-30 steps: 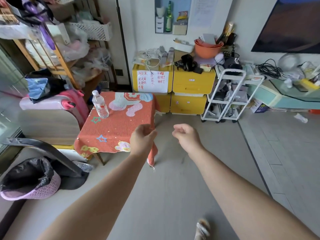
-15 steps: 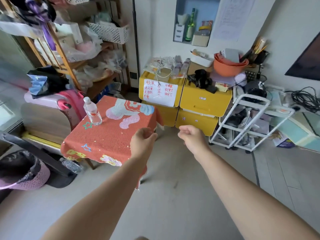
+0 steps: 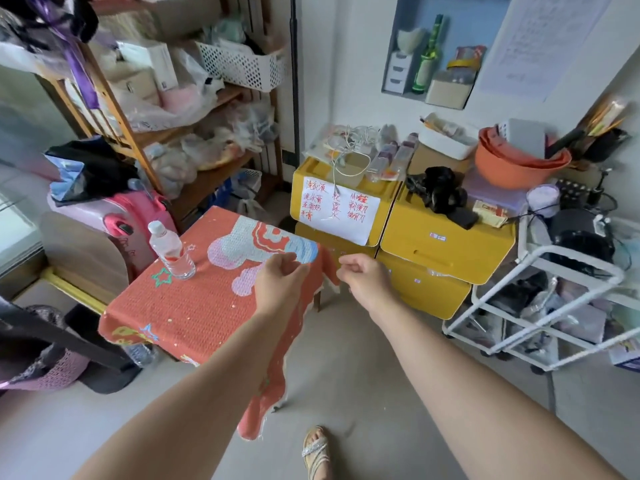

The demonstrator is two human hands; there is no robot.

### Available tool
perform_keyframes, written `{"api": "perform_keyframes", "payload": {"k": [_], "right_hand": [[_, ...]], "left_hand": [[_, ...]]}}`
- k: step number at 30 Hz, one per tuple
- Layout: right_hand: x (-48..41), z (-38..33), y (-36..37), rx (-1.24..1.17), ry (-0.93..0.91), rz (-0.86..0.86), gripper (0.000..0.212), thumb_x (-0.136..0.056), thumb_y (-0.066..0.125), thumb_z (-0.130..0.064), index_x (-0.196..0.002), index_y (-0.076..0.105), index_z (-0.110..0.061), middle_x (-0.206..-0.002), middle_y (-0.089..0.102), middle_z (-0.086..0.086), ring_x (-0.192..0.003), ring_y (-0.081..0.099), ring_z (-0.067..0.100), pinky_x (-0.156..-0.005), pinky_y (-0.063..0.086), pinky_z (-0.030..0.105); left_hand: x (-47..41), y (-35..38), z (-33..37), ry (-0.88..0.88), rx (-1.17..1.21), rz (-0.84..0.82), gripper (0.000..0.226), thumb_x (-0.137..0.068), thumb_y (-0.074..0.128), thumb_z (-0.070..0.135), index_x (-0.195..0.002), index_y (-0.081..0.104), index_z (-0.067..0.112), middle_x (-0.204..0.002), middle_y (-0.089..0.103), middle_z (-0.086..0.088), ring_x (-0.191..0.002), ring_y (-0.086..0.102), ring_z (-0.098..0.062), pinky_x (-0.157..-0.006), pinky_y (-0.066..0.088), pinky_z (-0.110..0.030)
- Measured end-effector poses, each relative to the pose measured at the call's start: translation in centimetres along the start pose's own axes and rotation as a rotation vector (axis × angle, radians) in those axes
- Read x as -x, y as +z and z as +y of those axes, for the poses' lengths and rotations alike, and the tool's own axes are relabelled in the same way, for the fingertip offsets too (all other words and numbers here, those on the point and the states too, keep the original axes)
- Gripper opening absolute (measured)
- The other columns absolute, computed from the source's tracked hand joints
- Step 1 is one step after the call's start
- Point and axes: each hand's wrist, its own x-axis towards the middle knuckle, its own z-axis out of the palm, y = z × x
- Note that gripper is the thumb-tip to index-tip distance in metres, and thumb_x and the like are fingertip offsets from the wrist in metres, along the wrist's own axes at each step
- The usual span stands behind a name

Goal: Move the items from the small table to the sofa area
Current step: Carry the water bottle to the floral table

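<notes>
A clear plastic water bottle (image 3: 171, 251) with a white cap stands upright near the far left edge of the small table (image 3: 194, 306), which is draped in an orange patterned cloth. My left hand (image 3: 282, 284) hovers over the table's right side, fingers loosely curled and holding nothing. Just off the table's right corner, my right hand (image 3: 363, 280) is curled into a loose fist, empty. Both hands are well to the right of the bottle. No sofa is in view.
Yellow storage drawers (image 3: 408, 244) stand behind the table. A white rolling cart (image 3: 540, 306) is at the right, a pink suitcase (image 3: 114, 216) and cluttered wooden shelves (image 3: 166, 109) at the left. A lined bin (image 3: 41, 355) sits low left. My sandalled foot (image 3: 317, 452) is on the floor.
I have stepped closer to the small table, so it and the bottle look larger. Both hands have moved forward, the left one now over the tablecloth.
</notes>
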Motion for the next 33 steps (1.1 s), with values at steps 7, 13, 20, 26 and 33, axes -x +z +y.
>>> {"api": "perform_keyframes", "payload": {"k": [7,13,20,26,33], "right_hand": [[-11.5,-3.0,1.1,0.057,-0.040,-0.118,0.026,-0.086,0.062,-0.020,-0.112,0.062,-0.016,-0.107,0.063,-0.003,-0.086,0.055,0.003,-0.055,0.035,0.008],[-19.2,-4.6,4.0,0.063,-0.052,-0.281,0.026,-0.086,0.060,-0.019,-0.112,0.062,-0.019,-0.103,0.060,-0.006,-0.090,0.054,0.005,-0.060,0.036,0.012],[-26.4,-7.6,8.5,0.087,-0.180,-0.560,0.018,-0.085,0.059,-0.018,-0.100,0.059,-0.027,-0.100,0.062,-0.006,-0.094,0.059,0.009,-0.072,0.045,0.018],[-30.5,-9.6,12.2,0.184,-0.258,-0.726,0.024,-0.084,0.059,-0.015,-0.108,0.064,-0.016,-0.098,0.061,-0.002,-0.094,0.058,0.014,-0.080,0.050,0.032],[-30.8,-9.2,20.1,0.319,-0.264,-0.973,0.024,-0.083,0.059,-0.009,-0.106,0.064,-0.010,-0.097,0.061,0.001,-0.092,0.056,0.015,-0.078,0.041,0.025]], "left_hand": [[-9.4,2.8,2.6,-0.028,0.018,0.045,0.029,-0.082,0.066,0.018,-0.110,0.061,0.012,-0.086,0.063,0.005,-0.082,0.059,-0.014,-0.071,0.048,-0.026],[-15.1,2.8,3.3,-0.093,0.010,0.167,0.026,-0.082,0.065,0.017,-0.107,0.061,0.012,-0.078,0.061,0.010,-0.074,0.060,-0.009,-0.074,0.056,-0.035],[-19.4,1.9,3.1,-0.189,0.035,0.409,0.032,-0.083,0.063,0.017,-0.114,0.059,0.009,-0.083,0.060,0.005,-0.067,0.055,-0.007,-0.042,0.042,-0.015],[-21.2,0.7,2.3,-0.293,0.097,0.617,0.034,-0.081,0.065,0.016,-0.114,0.061,0.011,-0.091,0.066,0.001,-0.085,0.063,-0.016,-0.073,0.051,-0.027],[-20.9,-2.2,-2.5,-0.465,0.150,0.875,0.026,-0.078,0.068,0.016,-0.104,0.063,0.017,-0.094,0.069,-0.003,-0.084,0.063,-0.016,-0.077,0.050,-0.030]]}}
